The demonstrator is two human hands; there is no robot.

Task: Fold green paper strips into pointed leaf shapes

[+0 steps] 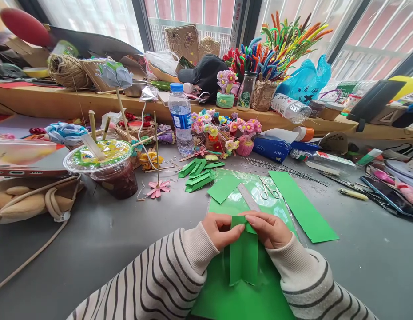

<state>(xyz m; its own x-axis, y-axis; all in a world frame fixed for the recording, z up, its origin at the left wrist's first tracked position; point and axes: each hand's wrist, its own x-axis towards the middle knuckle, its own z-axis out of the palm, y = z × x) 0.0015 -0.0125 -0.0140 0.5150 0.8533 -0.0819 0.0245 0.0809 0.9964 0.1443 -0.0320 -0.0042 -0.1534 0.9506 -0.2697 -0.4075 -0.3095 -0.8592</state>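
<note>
Between both hands is a creased strip of green paper (244, 262), its top corner folded over. My left hand (223, 229) pinches the upper left edge between thumb and fingers. On the upper right, my right hand (268, 226) presses the folded corner with its thumb. Underneath lies a green mat (246, 302) with a glossy clear cover. A ruler (248, 198) and scissors (269, 192) rest just beyond the hands. A green paper square (224, 187) lies to the left of the ruler, and a long green paper strip (304, 206) to the right.
Several folded green paper pieces (200, 180) lie behind the mat. A lidded cup of dark drink (115, 178) and a pink paper flower (158, 190) stand at left. Behind are a water bottle (180, 120) and thin wires (286, 169); a phone (393, 193) lies far right.
</note>
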